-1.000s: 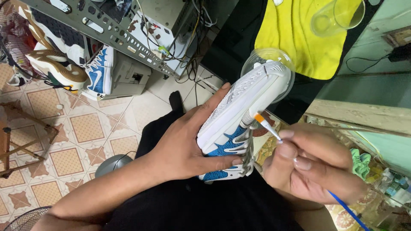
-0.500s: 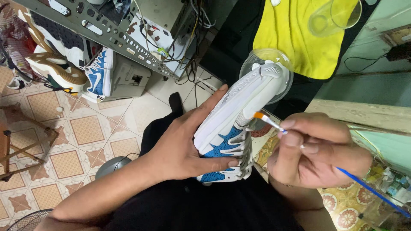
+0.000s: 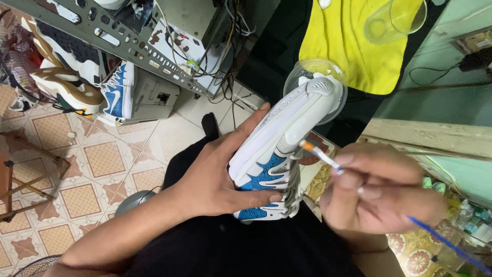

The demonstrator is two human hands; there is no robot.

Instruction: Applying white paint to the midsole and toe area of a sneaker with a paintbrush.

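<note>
Head view, nearest first: the person's lap in black clothing fills the bottom of the frame, and both forearms rise from it. The left hand [image 3: 215,179] grasps a white and blue sneaker [image 3: 279,154], palm against its upper, fingers spread along the white side and thumb pressed near the blue panels at the lower end. The sneaker is held tilted above the lap, its toe pointing up and away. The right hand [image 3: 379,190] is clenched around a thin paintbrush [image 3: 328,160] with a blue handle, pinched between thumb and fingertips; its orange-tinged tip touches, or comes just beside, the white edge of the sneaker at mid-length, and motion blur keeps me from telling which. Just beyond the toe stands a clear round plastic container [image 3: 316,84], partly hidden by the shoe. Farther off lies a yellow cloth [image 3: 353,41] with a clear glass [image 3: 394,20] over its far edge. On the patterned tiled floor [image 3: 102,159] to the left, near a grey perforated metal frame [image 3: 118,38], rest other sneakers [image 3: 115,95].
</note>
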